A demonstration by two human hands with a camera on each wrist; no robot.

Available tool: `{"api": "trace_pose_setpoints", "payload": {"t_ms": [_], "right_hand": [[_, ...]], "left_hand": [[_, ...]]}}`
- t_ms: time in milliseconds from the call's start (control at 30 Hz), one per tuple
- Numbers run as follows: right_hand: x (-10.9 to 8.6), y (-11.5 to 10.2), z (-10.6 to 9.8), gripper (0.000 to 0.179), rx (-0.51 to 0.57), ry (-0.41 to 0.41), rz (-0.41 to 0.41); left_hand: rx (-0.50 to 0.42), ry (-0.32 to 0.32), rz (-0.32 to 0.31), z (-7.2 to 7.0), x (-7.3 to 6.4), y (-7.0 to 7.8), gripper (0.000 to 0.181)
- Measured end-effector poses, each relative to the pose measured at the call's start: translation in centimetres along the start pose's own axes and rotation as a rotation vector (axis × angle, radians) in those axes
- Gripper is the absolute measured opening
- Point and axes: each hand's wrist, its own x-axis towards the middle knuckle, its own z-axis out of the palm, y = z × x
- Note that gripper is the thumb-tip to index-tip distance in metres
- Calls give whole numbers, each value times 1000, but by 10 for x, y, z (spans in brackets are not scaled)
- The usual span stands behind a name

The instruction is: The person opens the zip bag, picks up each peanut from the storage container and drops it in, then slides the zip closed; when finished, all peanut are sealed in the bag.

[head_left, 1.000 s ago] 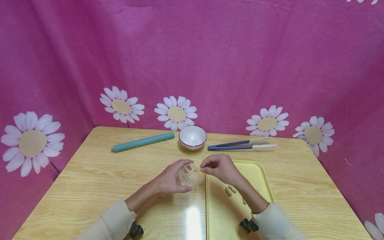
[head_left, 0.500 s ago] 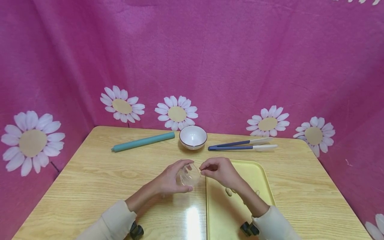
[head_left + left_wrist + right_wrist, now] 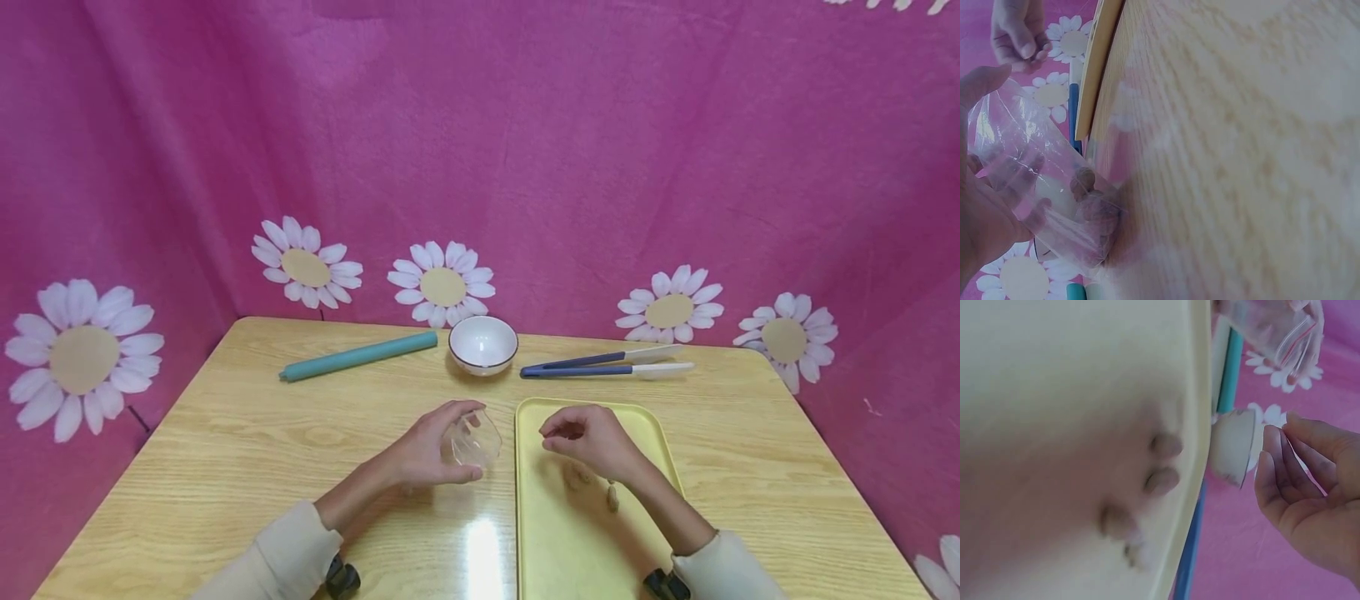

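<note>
My left hand point(image 3: 431, 446) grips a clear plastic zip bag point(image 3: 480, 442) between thumb and fingers, its mouth spread toward the right. Inside, in the left wrist view, several peanuts in their shells point(image 3: 1094, 215) lie at the bottom of the bag. My right hand point(image 3: 592, 437) hovers above the yellow tray point(image 3: 555, 550), fingers loosely bent and nothing visible between them. Under it, several peanuts point(image 3: 1163, 481) are scattered on the tray; in the head view the hand and forearm partly cover them.
Behind the hands stands a white bowl with a dark rim point(image 3: 483, 346). Left of it lies a teal stick-like roll point(image 3: 358, 357), and to its right a pair of blue and white tongs point(image 3: 607, 363). A pink flowered cloth point(image 3: 480, 150) surrounds the wooden table point(image 3: 300, 433).
The right hand held a peanut at the bag's mouth, let it go there, then moved right and back over the tray. The left hand and bag have stayed in place.
</note>
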Motion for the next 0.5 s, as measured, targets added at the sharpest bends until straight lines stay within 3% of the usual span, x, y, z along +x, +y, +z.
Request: {"api": "trace_pose_setpoints", "payload": {"t_ms": [233,500], "right_hand": [[-10,24,-10,10,24,-26,46],[-19,43,-16,6,-64,-41,57]], "left_hand": [[1,10,10,-1,-1,1,79],[4,5,14,0,-1,1,78]]}}
